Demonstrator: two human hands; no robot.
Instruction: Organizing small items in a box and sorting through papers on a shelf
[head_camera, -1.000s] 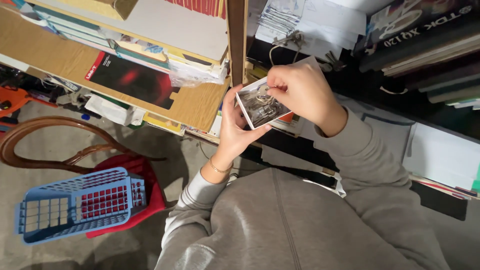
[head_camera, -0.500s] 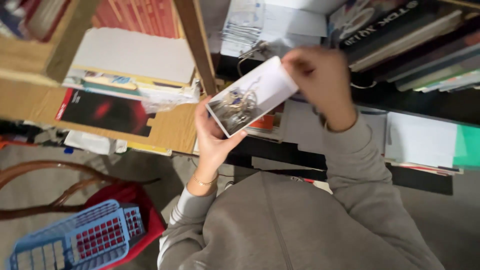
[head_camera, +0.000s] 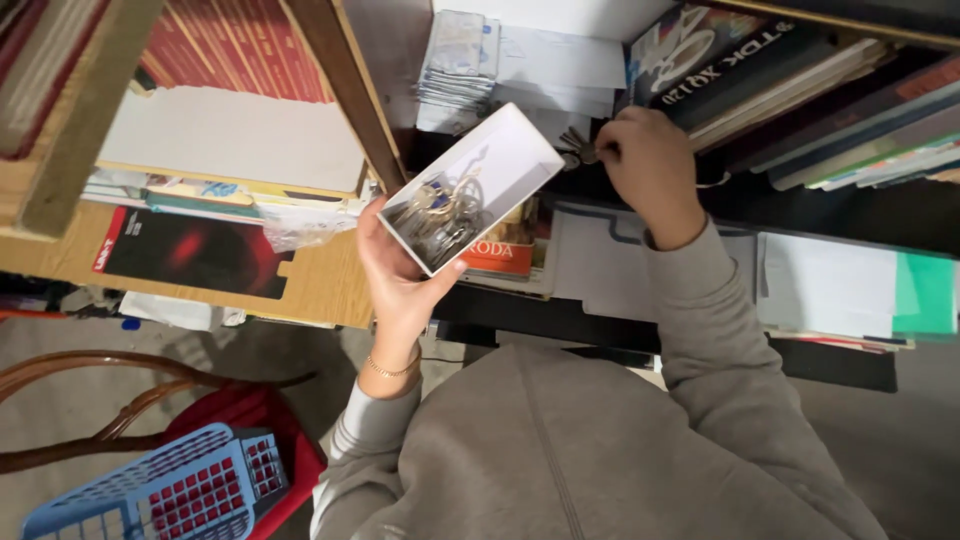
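My left hand (head_camera: 398, 270) holds a small white open box (head_camera: 510, 158) from below, tilted up to the right. A tangle of keys and metal rings (head_camera: 438, 212) lies in its lower end. My right hand (head_camera: 648, 165) has reached onto the dark shelf beyond the box, and its fingers pinch a bunch of keys (head_camera: 574, 148) lying there. A thin gold bracelet (head_camera: 388, 370) is on my left wrist. I wear a grey sweatshirt.
A wooden shelf upright (head_camera: 340, 80) stands left of the box. Stacked books and papers (head_camera: 230, 190) lie on the left shelf, a row of books (head_camera: 830, 110) on the right. A blue plastic basket (head_camera: 160, 490) rests on a red-seated wooden chair (head_camera: 120, 400), lower left.
My right hand left the box and reached back to the keys on the shelf. The box in my left hand tipped and showed more of its inside. The view shifted left and up.
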